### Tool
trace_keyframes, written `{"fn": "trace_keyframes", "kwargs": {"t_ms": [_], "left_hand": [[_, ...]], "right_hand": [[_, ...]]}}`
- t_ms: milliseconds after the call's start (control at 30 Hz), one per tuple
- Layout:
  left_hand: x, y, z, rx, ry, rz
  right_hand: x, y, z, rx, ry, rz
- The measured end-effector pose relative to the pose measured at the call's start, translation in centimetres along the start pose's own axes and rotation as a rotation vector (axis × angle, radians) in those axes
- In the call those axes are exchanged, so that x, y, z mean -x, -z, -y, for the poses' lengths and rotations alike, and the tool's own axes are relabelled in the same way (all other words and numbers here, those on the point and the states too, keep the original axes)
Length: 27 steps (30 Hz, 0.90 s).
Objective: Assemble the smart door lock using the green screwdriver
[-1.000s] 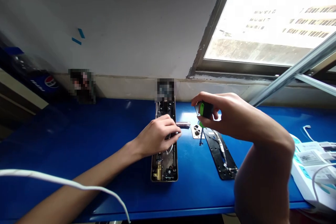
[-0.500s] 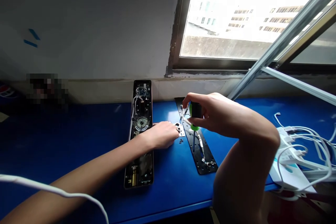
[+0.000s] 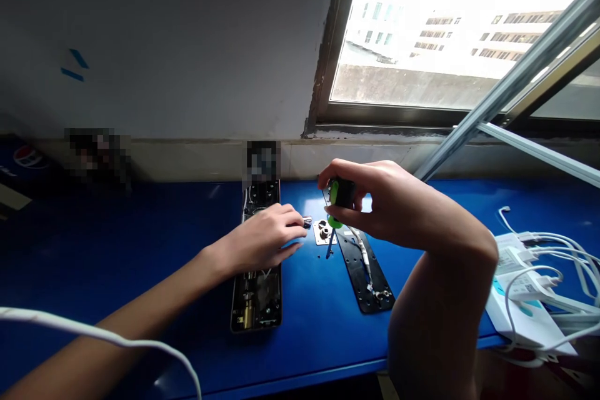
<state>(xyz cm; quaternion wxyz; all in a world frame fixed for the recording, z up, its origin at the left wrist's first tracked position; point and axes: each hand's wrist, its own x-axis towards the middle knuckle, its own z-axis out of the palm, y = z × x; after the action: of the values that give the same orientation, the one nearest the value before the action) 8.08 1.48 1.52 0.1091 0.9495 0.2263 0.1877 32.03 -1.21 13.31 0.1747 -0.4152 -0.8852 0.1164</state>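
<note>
My right hand [image 3: 370,190] is closed around a screwdriver [image 3: 342,194] with a black and green handle. Its shaft points down to the table, the tip close to a few tiny dark screws [image 3: 331,252]. Just behind the shaft lies a small silver plate [image 3: 322,232] with a round fitting in it. My left hand [image 3: 269,234], fingers apart, is over the long black housing [image 3: 257,300], which has wires and a brass-coloured part inside. A small dark piece [image 3: 307,222] lies at its fingertips; whether they touch it I cannot tell.
A long black cover plate [image 3: 363,269] with a white cable lies right of the silver plate. White adapters and cables [image 3: 525,269] crowd the right end of the blue table [image 3: 187,300]. Metal bars [image 3: 506,75] slant before the window. A white cable [image 3: 103,334] hangs at lower left.
My left hand has moved left off the silver plate, and its fingers have spread. The screwdriver has shifted left, its tip going from the cover plate to near the screws.
</note>
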Motion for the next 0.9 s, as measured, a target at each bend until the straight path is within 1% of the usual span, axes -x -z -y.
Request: {"fn": "trace_keyframes", "kwargs": {"t_ms": [100, 200, 300, 367, 467, 567, 700, 800, 900], "left_hand": [[3.8, 0.6, 0.9, -0.01, 0.076, -0.221], [7.3, 0.0, 1.8, -0.042, 0.184, -0.419], [9.9, -1.0, 2.3, 0.018, 0.318, -0.501], [10.9, -1.6, 2.3, 0.076, 0.388, -0.528], [11.5, -2.3, 2.2, 0.18, 0.438, -0.514], [11.7, -2.6, 2.0, 0.244, 0.431, -0.487], [11.9, -2.9, 1.6, 0.254, 0.422, -0.472], [11.9, -3.0, 1.5, 0.262, 0.418, -0.469], [11.8, -3.0, 1.4, 0.263, 0.414, -0.484]], "right_hand": [[-0.8, -0.5, 0.9, -0.053, 0.098, -0.062], [-1.8, -1.5, 2.4, -0.102, 0.163, -0.199], [-3.0, -3.0, 4.1, -0.138, 0.208, -0.333], [-3.8, -4.2, 4.9, -0.154, 0.248, -0.372], [-4.8, -5.8, 5.7, -0.167, 0.28, -0.353], [-5.4, -6.8, 5.9, -0.141, 0.276, -0.298], [-5.7, -7.6, 6.3, -0.078, 0.291, -0.235], [-5.8, -8.2, 6.9, -0.039, 0.33, -0.26], [-6.1, -8.9, 7.4, 0.091, 0.337, -0.316]]}}
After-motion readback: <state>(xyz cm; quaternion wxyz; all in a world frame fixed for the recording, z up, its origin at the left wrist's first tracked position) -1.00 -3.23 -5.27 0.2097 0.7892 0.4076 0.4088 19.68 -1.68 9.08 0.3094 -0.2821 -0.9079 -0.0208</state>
